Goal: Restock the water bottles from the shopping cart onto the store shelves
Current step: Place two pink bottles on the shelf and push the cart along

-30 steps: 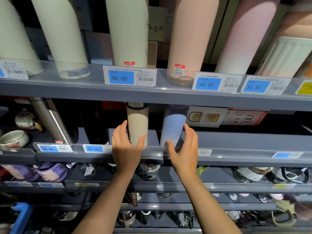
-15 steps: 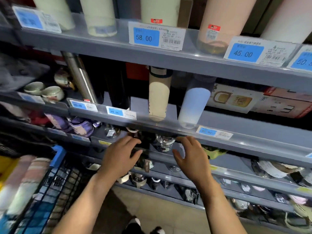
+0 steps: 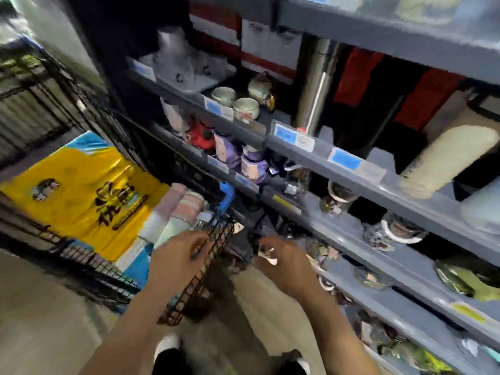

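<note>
The frame is heavily smeared by motion, so fine detail is soft. At lower centre the left hand (image 3: 178, 255) hangs over the near corner of the black wire shopping cart (image 3: 213, 247), its fingers loosely curled above the mesh rim; it grips nothing that can be made out. The right hand (image 3: 281, 262) sits just beside it, lower centre-right, in front of the lower shelf edges, fingers bent inward and apparently empty (a pale glint near the fingertips is too blurred to name). The two hands are near each other but apart.

The cart fills the left and lower left of the frame. Inside it lies a large yellow and blue bag (image 3: 81, 196) with dark lettering, and against the bag's right edge several pastel water bottles (image 3: 184, 207), pinkish and pale, lie packed side by side, just above the left hand. A blue plastic handle piece (image 3: 226, 196) stands at the cart's corner.

The grey store shelves (image 3: 378, 182) run diagonally from upper centre to lower right. On a shelf at right stand a cream bottle (image 3: 449, 161) and a steel flask (image 3: 316, 85), with blue price tags (image 3: 346, 159) along the rail. Ceramic cups (image 3: 235, 102) sit on the shelf at upper centre, purple jars (image 3: 251, 163) below them. The floor (image 3: 40, 307) is pale at lower left.
</note>
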Demonstrator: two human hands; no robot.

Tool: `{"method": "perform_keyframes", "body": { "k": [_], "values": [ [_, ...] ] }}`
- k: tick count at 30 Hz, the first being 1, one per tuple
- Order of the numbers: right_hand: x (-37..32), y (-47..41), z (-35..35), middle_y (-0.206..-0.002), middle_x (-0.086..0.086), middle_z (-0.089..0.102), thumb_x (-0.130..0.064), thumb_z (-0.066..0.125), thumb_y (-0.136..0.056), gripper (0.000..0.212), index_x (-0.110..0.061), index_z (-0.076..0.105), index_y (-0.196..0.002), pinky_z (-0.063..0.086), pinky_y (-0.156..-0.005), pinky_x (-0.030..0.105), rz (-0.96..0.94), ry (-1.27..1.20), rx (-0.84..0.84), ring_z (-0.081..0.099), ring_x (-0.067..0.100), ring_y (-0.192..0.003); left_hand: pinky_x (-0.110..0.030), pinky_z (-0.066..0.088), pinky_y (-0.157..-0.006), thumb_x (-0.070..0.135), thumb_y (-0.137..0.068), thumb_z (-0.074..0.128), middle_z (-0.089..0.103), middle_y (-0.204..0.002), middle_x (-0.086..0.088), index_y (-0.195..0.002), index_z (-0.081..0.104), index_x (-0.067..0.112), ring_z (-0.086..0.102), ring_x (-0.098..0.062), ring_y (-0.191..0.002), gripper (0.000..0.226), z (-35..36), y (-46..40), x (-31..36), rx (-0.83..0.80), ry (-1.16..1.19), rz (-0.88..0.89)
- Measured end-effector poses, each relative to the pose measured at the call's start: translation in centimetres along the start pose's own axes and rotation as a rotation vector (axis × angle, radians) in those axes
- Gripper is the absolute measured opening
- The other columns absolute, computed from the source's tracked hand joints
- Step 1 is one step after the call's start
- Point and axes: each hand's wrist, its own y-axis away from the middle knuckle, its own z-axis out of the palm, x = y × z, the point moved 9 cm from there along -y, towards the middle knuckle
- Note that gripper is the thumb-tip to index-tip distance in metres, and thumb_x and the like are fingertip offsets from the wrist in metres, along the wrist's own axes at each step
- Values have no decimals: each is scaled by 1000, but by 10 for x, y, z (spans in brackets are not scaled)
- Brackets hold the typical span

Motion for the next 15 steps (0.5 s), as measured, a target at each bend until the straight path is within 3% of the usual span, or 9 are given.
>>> {"method": "perform_keyframes", "body": {
  "k": [4, 6, 8, 11, 13, 15],
  "values": [
    [-89, -57, 72, -127, 0, 54, -34, 58, -92, 39, -21, 54, -128, 44, -92, 31, 24, -127, -51, 54, 18, -113, -32, 50, -64, 27, -86, 67, 65, -80, 11, -97, 66, 24, 64, -18, -76, 11, -40, -1, -129, 19, 107, -200],
    [-126, -87, 116, -130, 5, 51, -33, 56, -93, 42, -15, 51, -132, 40, -92, 31, 49, -111, -95, 50, 23, -118, -31, 48, -63, 28, -87, 66, 66, -86, 7, -101, 66, 22, 64, -21, -79, 15, -51, -6, -189, -63, 14, -222],
    [-151, -112, 157, -139, 8, 42, -35, 53, -95, 50, -15, 42, -139, 37, -98, 35, 109, -52, -152, 41, 26, -127, -31, 44, -60, 30, -86, 66, 68, -91, 2, -103, 67, 21, 65, -26, -80, 19, -59, -8, -235, -128, -160, -176],
    [-158, -143, 202, -150, 10, 29, -37, 53, -95, 62, -18, 26, -147, 40, -101, 41, 256, 10, -197, 35, 31, -133, -33, 47, -48, 29, -79, 69, 68, -76, -4, -88, 70, 16, 65, -31, -63, 15, -69, -9, -281, -147, -304, -65],
    [-151, -159, 221, -151, 15, 24, -37, 55, -93, 69, -19, 19, -149, 43, -100, 43, 343, 45, -185, 32, 35, -134, -34, 49, -46, 39, -77, 54, 67, -70, -6, -80, 71, 14, 64, -31, -56, 31, -77, -10, -295, -78, -339, -9],
    [-140, -171, 235, -152, 21, 17, -38, 54, -93, 73, -19, 13, -150, 45, -97, 44, 426, 91, -184, 31, 40, -134, -35, 49, -51, 44, -77, 45, 68, -72, -5, -81, 71, 15, 64, -31, -61, 40, -80, -9, -296, -36, -322, 8]
  ]
}}
